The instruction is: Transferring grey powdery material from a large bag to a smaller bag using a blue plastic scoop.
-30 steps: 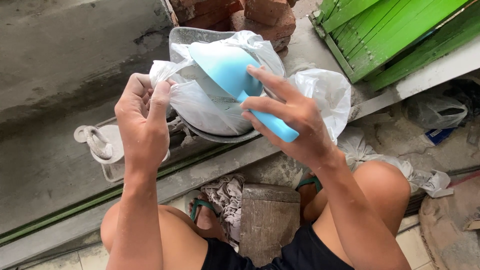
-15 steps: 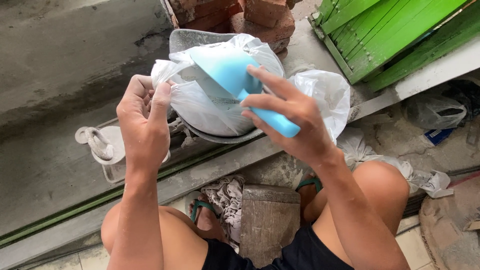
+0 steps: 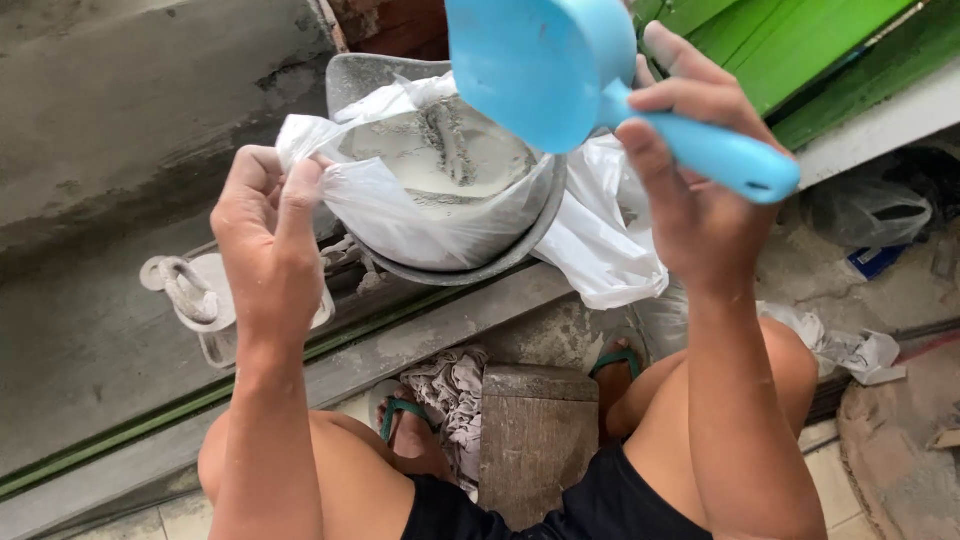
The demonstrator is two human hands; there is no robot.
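Observation:
My right hand [image 3: 680, 190] grips the handle of a light blue plastic scoop [image 3: 560, 70], raised above and to the right of a round metal basin [image 3: 500, 262]. A translucent white plastic bag [image 3: 400, 215] lines the basin and holds pale grey-white powder [image 3: 450, 165] with a dark groove in it. My left hand [image 3: 268, 250] pinches the bag's left edge and holds it open. The scoop's bowl faces away, so its contents are hidden.
A second white bag [image 3: 610, 240] lies right of the basin. A white lidded container with rope [image 3: 195, 295] sits at left. Green wooden boards [image 3: 800, 50] stand at upper right, a wooden block [image 3: 535, 440] between my knees, rags [image 3: 450, 390] by my sandalled feet.
The right hand has lifted the blue scoop up out of the bag toward the camera. The left hand still holds the bag's edge.

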